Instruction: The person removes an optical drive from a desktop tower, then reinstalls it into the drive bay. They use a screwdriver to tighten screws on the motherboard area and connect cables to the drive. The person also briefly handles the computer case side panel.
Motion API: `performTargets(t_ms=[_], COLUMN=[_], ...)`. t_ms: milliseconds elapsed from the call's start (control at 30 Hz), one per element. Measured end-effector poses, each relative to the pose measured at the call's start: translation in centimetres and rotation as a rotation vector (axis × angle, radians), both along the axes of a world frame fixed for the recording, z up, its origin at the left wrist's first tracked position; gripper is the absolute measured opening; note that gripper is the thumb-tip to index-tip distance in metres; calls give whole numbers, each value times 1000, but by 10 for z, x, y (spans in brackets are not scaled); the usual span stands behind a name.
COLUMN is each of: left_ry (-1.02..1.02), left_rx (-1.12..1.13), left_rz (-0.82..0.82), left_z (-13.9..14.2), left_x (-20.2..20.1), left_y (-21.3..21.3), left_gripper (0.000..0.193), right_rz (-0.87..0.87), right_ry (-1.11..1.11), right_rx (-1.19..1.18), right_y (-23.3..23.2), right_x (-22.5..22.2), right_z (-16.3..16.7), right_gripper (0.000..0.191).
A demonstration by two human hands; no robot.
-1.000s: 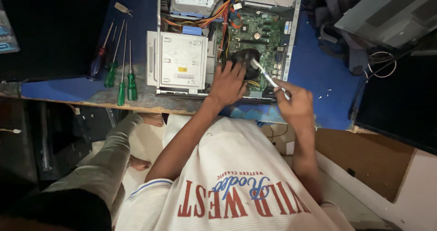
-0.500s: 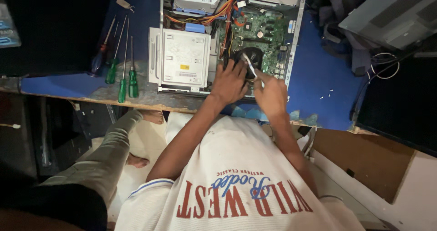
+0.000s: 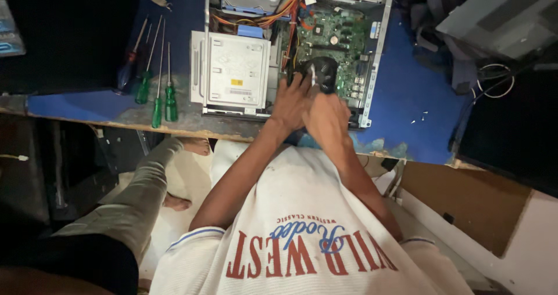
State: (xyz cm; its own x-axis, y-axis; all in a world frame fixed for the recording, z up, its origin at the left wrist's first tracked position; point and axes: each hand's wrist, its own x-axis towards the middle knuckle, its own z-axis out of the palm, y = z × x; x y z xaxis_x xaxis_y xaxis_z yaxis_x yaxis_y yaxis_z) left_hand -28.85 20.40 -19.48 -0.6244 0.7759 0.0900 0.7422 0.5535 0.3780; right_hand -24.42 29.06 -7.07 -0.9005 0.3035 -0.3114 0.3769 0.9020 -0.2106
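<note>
An open desktop computer case [image 3: 375, 68] lies on the blue tabletop, with a green motherboard [image 3: 343, 36] inside it. A black cooler fan [image 3: 324, 69] sits on the board. My left hand [image 3: 289, 100] grips the fan's near left side. My right hand [image 3: 326, 116] is pressed close beside it and holds a thin screwdriver [image 3: 312, 74], whose light shaft points into the fan. Most of the tool is hidden inside my fist.
A silver drive box [image 3: 235, 71] fills the case's left half, with orange cables [image 3: 273, 16] behind it. Several screwdrivers [image 3: 157, 100] lie on the left of the blue tabletop [image 3: 412, 97]. A grey device [image 3: 494, 16] stands at the far right, and a cardboard box [image 3: 465, 202] sits below.
My right hand has swung in from the right with the screwdriver, which now points into the fan beside my left hand. The left hand has stayed on the fan.
</note>
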Motion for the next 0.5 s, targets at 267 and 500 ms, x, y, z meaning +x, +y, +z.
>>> performTargets(t_ms=[267, 500], left_ry=[-103, 23], left_rx=[-31, 16], left_rz=[-2, -2], left_z=[-2, 12], left_x=[1, 4], left_y=[0, -4], left_gripper=[58, 49], right_rz=[42, 92], right_ry=[-79, -25], right_rx=[37, 39], right_y=[1, 1], right_x=[-8, 1], right_z=[4, 21], right_gripper=[22, 22])
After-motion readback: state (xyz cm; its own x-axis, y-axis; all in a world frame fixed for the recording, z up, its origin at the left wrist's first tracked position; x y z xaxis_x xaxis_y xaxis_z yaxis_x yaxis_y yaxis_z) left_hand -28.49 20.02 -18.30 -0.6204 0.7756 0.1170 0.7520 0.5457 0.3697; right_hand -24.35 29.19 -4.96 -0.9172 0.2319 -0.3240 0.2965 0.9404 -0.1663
